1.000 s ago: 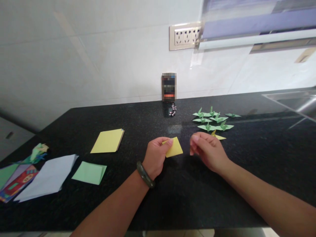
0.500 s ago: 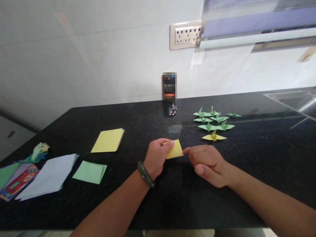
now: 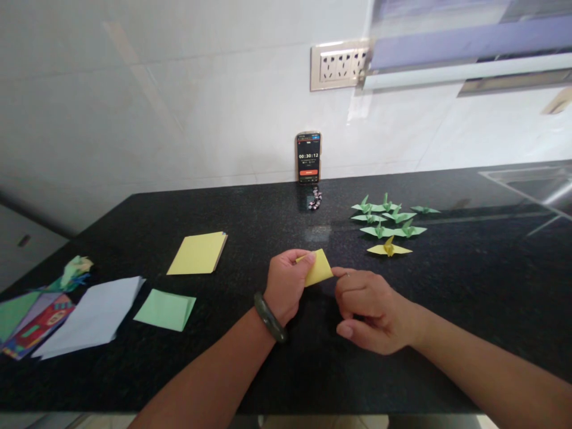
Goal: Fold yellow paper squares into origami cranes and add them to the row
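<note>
A small folded square of yellow paper point(image 3: 319, 268) is pinched by my left hand point(image 3: 288, 280), thumb on top, just above the dark counter. My right hand point(image 3: 373, 310) is beside it; its index fingertip touches the paper's right corner. The other fingers of that hand are curled and the thumb stands apart, with nothing held. Beyond my right hand sits a yellow paper crane point(image 3: 389, 247), with several green paper cranes point(image 3: 393, 231) grouped behind it.
On the counter point(image 3: 308, 363) at left lie a yellow paper stack point(image 3: 197, 253), folded green paper point(image 3: 166, 310), white sheets point(image 3: 92, 319), a colourful packet point(image 3: 40, 328) and a crumpled bundle point(image 3: 75, 271). A phone point(image 3: 308, 157) leans on the wall, beads point(image 3: 315, 198) before it.
My right hand has shifted slightly down and toward me, its thumb now farther from the index finger. My left hand keeps its pinch on the yellow paper.
</note>
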`<state>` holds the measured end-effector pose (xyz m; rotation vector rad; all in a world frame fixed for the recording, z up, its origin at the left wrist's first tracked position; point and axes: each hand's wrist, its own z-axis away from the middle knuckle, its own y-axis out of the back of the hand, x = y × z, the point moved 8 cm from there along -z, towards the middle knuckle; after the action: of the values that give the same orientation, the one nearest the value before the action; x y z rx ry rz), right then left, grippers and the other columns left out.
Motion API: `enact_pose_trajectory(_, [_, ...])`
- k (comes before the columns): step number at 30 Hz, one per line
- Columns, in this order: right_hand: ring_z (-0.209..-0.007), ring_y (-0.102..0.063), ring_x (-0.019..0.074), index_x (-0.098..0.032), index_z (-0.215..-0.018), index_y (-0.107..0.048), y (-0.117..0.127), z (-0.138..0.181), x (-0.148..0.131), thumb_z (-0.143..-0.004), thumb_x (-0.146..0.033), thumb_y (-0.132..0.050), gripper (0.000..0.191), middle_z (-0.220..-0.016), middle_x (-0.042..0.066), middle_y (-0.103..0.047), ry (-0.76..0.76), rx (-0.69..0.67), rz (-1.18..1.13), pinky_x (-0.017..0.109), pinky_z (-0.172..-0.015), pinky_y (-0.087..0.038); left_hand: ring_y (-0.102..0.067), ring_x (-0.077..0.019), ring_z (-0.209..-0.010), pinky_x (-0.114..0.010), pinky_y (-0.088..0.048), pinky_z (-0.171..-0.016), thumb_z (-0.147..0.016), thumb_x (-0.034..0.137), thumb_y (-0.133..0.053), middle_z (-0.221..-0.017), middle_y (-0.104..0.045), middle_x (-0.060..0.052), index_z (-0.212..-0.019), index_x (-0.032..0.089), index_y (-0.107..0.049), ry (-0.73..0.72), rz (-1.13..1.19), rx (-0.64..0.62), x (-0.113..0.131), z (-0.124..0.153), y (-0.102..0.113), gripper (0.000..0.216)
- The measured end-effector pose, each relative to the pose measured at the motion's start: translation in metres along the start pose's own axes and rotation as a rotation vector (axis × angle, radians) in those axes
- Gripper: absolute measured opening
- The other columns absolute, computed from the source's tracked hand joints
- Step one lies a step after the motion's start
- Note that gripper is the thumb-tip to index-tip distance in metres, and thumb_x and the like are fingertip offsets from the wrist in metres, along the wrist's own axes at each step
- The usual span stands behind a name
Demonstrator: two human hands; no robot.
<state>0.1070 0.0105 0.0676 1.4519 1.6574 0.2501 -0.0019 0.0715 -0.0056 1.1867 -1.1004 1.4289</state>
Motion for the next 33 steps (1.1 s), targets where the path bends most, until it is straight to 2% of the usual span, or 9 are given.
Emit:
enact_pose_trajectory(2, [-0.05,-0.043,0.0101,-0.019,-0.054,-0.043,0.008,0.002,0.008,-0.083,-0.023,-0.045,0.029,-0.05,-0.002,-0.042,-0.106,0.123,0.089,0.028,-0.063,-0.042,-0.047,-0.0097,-0.052,-0.023,-0.038,-0.052,-0.065,0.029,-0.062,-0.055,-0.055,0.001,-0.067,0.011,-0.063,-0.02,0.008,0.045,0.003,0.0,0.004,0.018])
enact_pose_trajectory(5, [-0.049,-0.043,0.0099,-0.018,-0.055,-0.047,0.023,0.017,0.041,-0.08,-0.026,-0.051,0.026,-0.052,-0.002,-0.045,-0.497,0.364,0.172,0.024,-0.05,-0.037,-0.049,-0.0105,-0.052,-0.023,-0.038,-0.05,-0.065,0.03,-0.063,-0.054,-0.056,0.001,-0.069,0.012,-0.064,-0.039,0.019,0.041,0.003,0.0,0.004,0.019])
enact_pose_trajectory(7, [-0.049,-0.044,0.0102,-0.018,-0.068,-0.054,0.019,0.03,0.066,-0.077,-0.032,-0.056,0.017,-0.055,-0.003,-0.048,-0.77,0.409,0.021,0.023,-0.047,-0.037,-0.05,-0.0109,-0.052,-0.023,-0.039,-0.05,-0.065,0.031,-0.064,-0.056,-0.058,0.0,-0.07,0.012,-0.065,-0.046,0.006,-0.014,0.002,0.001,0.0,0.019])
enact_pose_trajectory(9, [-0.051,-0.047,0.0106,-0.017,-0.073,-0.057,0.006,0.034,0.081,-0.075,-0.037,-0.055,0.02,-0.058,-0.002,-0.051,-0.883,0.374,-0.207,0.023,-0.047,-0.04,-0.05,-0.0107,-0.053,-0.023,-0.039,-0.051,-0.066,0.031,-0.064,-0.058,-0.059,-0.001,-0.07,0.012,-0.066,-0.062,-0.016,-0.069,0.002,0.003,-0.005,0.019])
enact_pose_trajectory(11, [-0.052,-0.046,0.0104,-0.016,-0.07,-0.058,0.001,0.035,0.087,-0.074,-0.038,-0.056,0.022,-0.059,-0.002,-0.051,-0.92,0.356,-0.295,0.022,-0.047,-0.04,-0.049,-0.0103,-0.053,-0.023,-0.039,-0.051,-0.067,0.03,-0.063,-0.06,-0.06,-0.001,-0.07,0.012,-0.067,-0.073,-0.031,-0.11,0.003,0.005,-0.009,0.019])
enact_pose_trajectory(15, [-0.049,-0.042,0.0087,-0.016,-0.066,-0.057,0.002,0.039,0.092,-0.071,-0.038,-0.058,0.022,-0.056,-0.003,-0.048,-0.962,0.393,-0.309,0.021,-0.044,-0.037,-0.05,-0.0105,-0.055,-0.023,-0.039,-0.053,-0.069,0.029,-0.062,-0.062,-0.061,-0.003,-0.072,0.011,-0.068,-0.096,-0.08,-0.142,0.004,0.007,-0.012,0.019])
enact_pose_trajectory(23, [-0.041,-0.037,0.0053,-0.016,-0.054,-0.051,-0.011,0.04,0.09,-0.067,-0.035,-0.062,0.026,-0.047,-0.006,-0.043,-1.046,0.36,-0.47,0.019,-0.038,-0.031,-0.051,-0.0112,-0.055,-0.023,-0.039,-0.052,-0.068,0.03,-0.062,-0.062,-0.062,-0.002,-0.07,0.013,-0.068,-0.12,-0.144,-0.026,0.008,0.007,-0.004,0.018])
enact_pose_trajectory(33, [-0.04,-0.037,0.005,-0.016,-0.051,-0.048,-0.015,0.04,0.088,-0.066,-0.026,-0.061,0.022,-0.045,-0.006,-0.042,-1.03,0.316,-0.465,0.018,-0.039,-0.032,-0.049,-0.01,-0.051,-0.022,-0.038,-0.048,-0.067,0.032,-0.063,-0.06,-0.059,-0.001,-0.07,0.014,-0.066,-0.087,-0.06,-0.028,0.002,0.005,-0.003,0.019])
